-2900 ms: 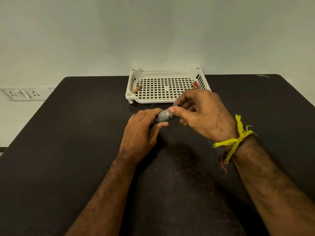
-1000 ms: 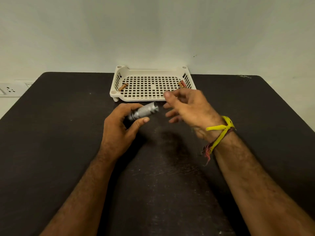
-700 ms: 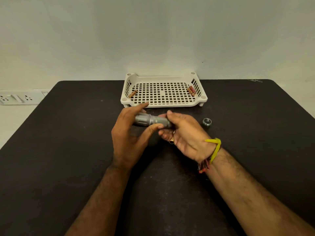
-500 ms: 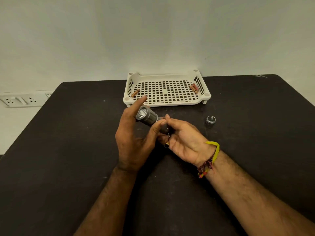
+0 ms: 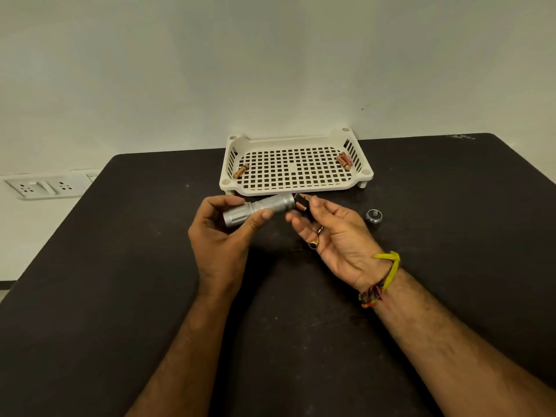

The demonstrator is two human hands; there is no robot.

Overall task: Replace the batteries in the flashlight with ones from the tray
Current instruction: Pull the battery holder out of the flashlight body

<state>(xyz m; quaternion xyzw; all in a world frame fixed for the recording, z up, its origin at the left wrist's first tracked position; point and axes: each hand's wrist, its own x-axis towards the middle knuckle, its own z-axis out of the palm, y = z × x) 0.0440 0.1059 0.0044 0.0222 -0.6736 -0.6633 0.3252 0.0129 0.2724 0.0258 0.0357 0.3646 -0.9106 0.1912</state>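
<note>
My left hand [image 5: 221,236] grips a silver flashlight [image 5: 261,208] around its head, holding it level with the open tail end pointing right. A black battery holder [image 5: 301,204] with copper-coloured cells sticks out of that tail end. My right hand [image 5: 334,236], palm up, pinches the holder between thumb and fingers. The flashlight's tail cap [image 5: 374,215] lies on the table to the right, spring upward. Behind the hands stands a white perforated tray [image 5: 296,188] with one battery [image 5: 241,170] at its left side and two batteries [image 5: 344,161] at its right side.
The black table [image 5: 120,281] runs to a pale wall at the back. A white socket panel [image 5: 45,186] is fixed to the wall at the left, beyond the table's edge.
My right hand set the tail cap down on the table at the right. The left hand turned the flashlight level again, and the battery holder now shows at the tail, held by my right fingers.
</note>
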